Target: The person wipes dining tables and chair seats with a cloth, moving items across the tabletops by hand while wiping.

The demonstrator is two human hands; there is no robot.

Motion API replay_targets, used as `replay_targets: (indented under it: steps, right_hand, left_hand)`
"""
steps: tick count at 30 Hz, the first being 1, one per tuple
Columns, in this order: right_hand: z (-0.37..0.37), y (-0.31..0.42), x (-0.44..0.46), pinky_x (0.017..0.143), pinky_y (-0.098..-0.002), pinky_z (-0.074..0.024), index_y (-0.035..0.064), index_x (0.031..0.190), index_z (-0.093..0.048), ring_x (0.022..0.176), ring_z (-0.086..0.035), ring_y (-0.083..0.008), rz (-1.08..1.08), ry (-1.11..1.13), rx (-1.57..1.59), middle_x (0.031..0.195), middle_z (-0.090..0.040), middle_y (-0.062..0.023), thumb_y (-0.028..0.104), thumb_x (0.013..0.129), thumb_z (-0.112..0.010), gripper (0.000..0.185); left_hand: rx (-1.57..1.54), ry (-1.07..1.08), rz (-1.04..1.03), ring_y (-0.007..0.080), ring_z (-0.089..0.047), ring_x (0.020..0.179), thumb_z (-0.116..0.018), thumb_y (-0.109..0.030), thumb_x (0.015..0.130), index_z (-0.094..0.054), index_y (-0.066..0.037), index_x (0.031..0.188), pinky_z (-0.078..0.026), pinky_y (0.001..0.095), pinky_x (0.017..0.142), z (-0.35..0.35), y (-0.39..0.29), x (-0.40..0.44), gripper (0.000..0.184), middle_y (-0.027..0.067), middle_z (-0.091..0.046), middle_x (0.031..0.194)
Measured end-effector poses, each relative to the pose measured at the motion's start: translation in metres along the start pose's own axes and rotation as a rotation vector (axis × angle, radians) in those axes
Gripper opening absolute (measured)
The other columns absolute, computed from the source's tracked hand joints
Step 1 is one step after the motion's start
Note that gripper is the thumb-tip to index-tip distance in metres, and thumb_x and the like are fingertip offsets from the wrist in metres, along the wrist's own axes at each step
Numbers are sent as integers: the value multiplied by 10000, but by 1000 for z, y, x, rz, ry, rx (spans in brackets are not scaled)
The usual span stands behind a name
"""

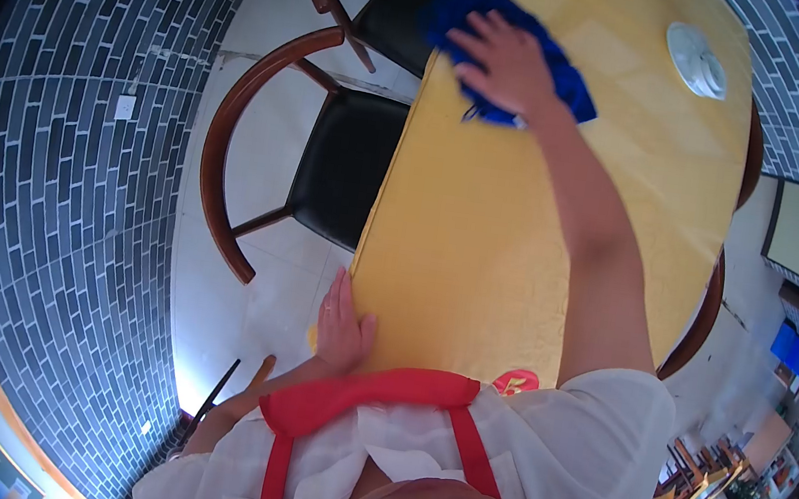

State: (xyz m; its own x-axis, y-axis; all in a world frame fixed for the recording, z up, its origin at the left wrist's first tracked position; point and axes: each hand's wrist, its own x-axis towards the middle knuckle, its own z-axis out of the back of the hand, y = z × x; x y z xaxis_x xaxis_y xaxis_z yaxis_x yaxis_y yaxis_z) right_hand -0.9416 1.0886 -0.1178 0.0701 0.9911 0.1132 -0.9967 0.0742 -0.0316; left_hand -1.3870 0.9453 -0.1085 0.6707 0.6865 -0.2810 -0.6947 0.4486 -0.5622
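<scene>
On the left we see a grey brick wall (77, 167) with a small white wall plate (125, 107). Beside it, on pale floor tiles (262, 141), we find two curved brown wooden chairs (345, 167) with black padded seats, one farther away. At far right lies a white dish (690, 54); well beyond, on the right, we notice a bright blue rectangular panel (792, 349).

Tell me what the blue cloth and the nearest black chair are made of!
The blue cloth looks like soft, dull fabric, because it bunches and creases. The chair seat seems smooth leather or vinyl, faintly shiny; its curved backrest looks like polished wood, reddish-brown.
</scene>
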Motion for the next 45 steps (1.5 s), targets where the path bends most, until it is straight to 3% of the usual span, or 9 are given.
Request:
replay_targets:
  steps: [7,13,17,22,29,34,35,41,45]
  right_hand:
    - [50,195,-138,1107,-457,-250,259,1358,-518,1424,-269,-271,106,159,341,1516,-358,-50,450,887,-546,509]
    - [82,350,-270,1112,-438,-238,256,1391,-471,1427,-260,-260,-142,280,422,1522,-345,-25,481,897,-535,546]
    - [86,393,-317,1117,-445,-217,262,1410,-444,1433,-246,-257,-289,272,369,1527,-334,-22,506,911,-512,560]
    - [87,408,-326,1124,-464,-200,265,1425,-420,1443,-218,-261,-433,263,349,1528,-326,-24,532,915,-490,580]
    - [72,370,-230,1118,-477,-223,235,1370,-490,1406,-273,-303,-749,32,314,1475,-384,-89,481,869,-563,562]
    - [39,274,-147,1112,-475,-233,215,1349,-507,1389,-298,-317,-926,-160,252,1461,-397,-110,485,864,-551,556]
    - [35,252,-129,1101,-491,-250,213,1345,-511,1377,-322,-322,-968,-224,241,1450,-410,-110,488,863,-555,556]
    - [12,132,-46,1133,-492,-191,190,1362,-500,1408,-264,-335,-1089,-282,292,1478,-380,-126,499,872,-519,580]
    - [9,62,-69,1097,-484,-256,206,1337,-534,1384,-312,-301,-1199,-255,200,1458,-422,-76,512,847,-543,577]
  left_hand:
    - [-161,0,-109,455,-263,1368,-539,-294,921,-189,85,1445,-224,460,1129,0,11,3,735,313,-170,1511]
    - [-608,-67,-58,390,-227,1413,-480,-364,982,-212,56,1457,-229,429,1141,14,69,-2,688,252,-186,1531]
    - [-707,-15,-16,293,-352,1348,-567,-176,944,-266,-47,1469,-335,377,1077,64,136,-24,619,171,-277,1488]
    - [-545,-98,3,245,-482,1187,-577,-80,909,-300,-47,1447,-461,338,917,123,214,-35,606,145,-345,1420]
    - [-390,-214,-72,257,-480,1194,-571,-61,900,-312,-29,1438,-455,350,910,160,251,13,598,152,-344,1432]
    - [-69,-240,-78,378,-390,1291,-613,-102,869,-331,-6,1421,-369,441,1044,186,251,98,627,231,-322,1450]
    - [129,-271,-234,419,-353,1317,-630,-142,870,-333,24,1409,-314,470,1087,190,268,124,637,273,-327,1433]
    - [293,-141,-136,433,-337,1321,-686,-208,839,-343,45,1397,-279,462,1116,210,233,233,702,290,-353,1406]
    - [288,-103,-212,420,-388,1281,-694,-176,816,-370,49,1371,-311,460,1094,204,232,278,680,275,-418,1356]
